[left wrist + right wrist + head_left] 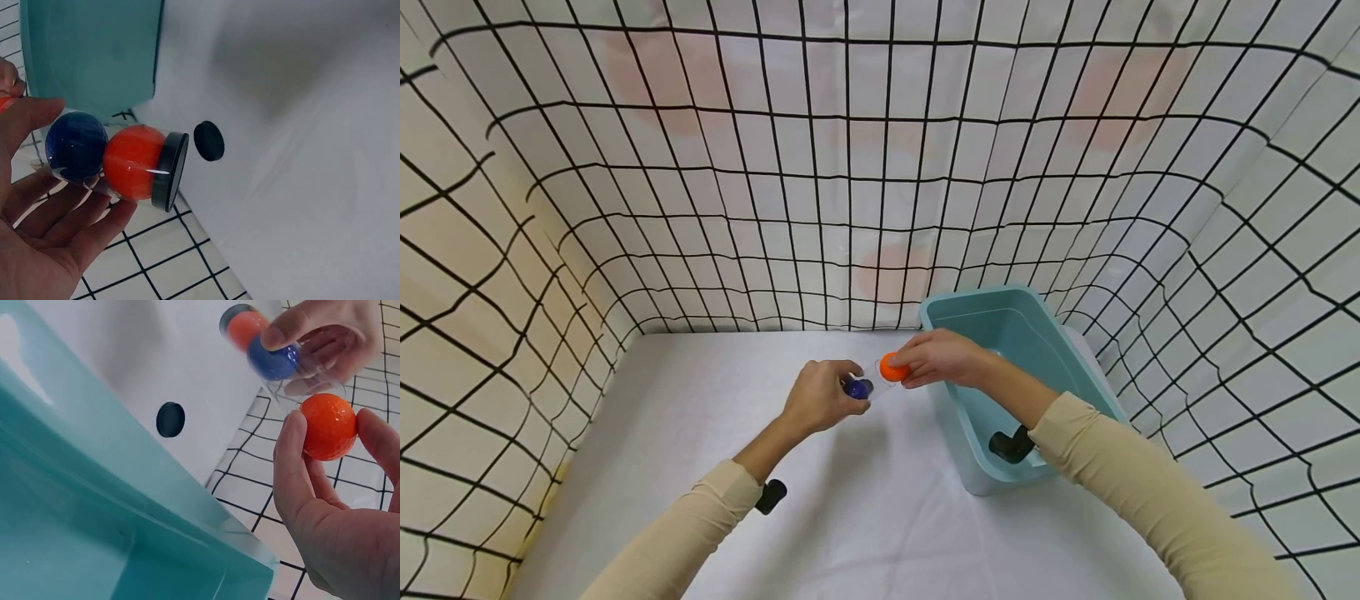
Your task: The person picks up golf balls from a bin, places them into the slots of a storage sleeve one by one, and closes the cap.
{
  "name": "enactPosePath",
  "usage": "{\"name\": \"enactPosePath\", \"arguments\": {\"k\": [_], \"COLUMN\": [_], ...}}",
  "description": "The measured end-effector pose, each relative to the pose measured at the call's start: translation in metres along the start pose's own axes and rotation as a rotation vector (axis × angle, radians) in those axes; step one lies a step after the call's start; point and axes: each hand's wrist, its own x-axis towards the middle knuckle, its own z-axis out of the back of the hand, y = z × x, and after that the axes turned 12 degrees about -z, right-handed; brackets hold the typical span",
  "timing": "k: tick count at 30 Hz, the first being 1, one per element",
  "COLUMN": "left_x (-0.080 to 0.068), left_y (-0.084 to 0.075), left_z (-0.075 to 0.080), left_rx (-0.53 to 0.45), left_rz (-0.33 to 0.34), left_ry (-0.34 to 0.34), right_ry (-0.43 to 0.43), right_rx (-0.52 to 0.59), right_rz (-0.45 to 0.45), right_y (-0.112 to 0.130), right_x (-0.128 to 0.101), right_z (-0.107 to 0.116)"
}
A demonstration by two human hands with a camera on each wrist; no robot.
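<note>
My left hand (823, 398) grips a clear plastic tube (106, 156) closed by a black cap (170, 172) at its far end. Inside it an orange ball (132, 161) lies against the cap, with a dark blue ball (76, 147) behind. Between thumb and fingertips, my right hand (943, 358) pinches an orange golf ball (328, 427). That ball is right at the tube's uncapped end in the right wrist view. In the head view, left fingers hide most of the tube.
A teal plastic bin (961, 417) stands on the right of the white-covered table (715, 367), under my right forearm. A loose black cap (170, 419) lies on the cloth near the bin. Black netting (790, 200) rises around the back and sides.
</note>
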Motion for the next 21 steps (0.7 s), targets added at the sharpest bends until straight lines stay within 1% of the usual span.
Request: {"name": "enactPosePath", "arguments": {"k": [5,10,16,21], "left_x": [0.0006,0.0005,0.0009,0.0008], "left_y": [0.0010,0.0016,0.0018,0.0028], "left_z": [-0.0006,-0.0011,-0.0009,0.0003], "left_rx": [0.000,-0.003,-0.003,0.002], "left_rz": [0.005,0.010,0.002,-0.013], "left_ry": [-0.001,-0.003,0.012,0.014], "right_ry": [0.017,0.009,-0.007,-0.002], "right_rx": [0.020,0.035,0.023,0.023], "right_rz": [0.002,-0.011,-0.032,-0.029], "right_y": [-0.0015,-0.0016,-0.0017,-0.0011], "right_x": [0.0040,0.0068,0.0070,0.0080], "right_z": [-0.0034,-0.0068,-0.0078,-0.0077]}}
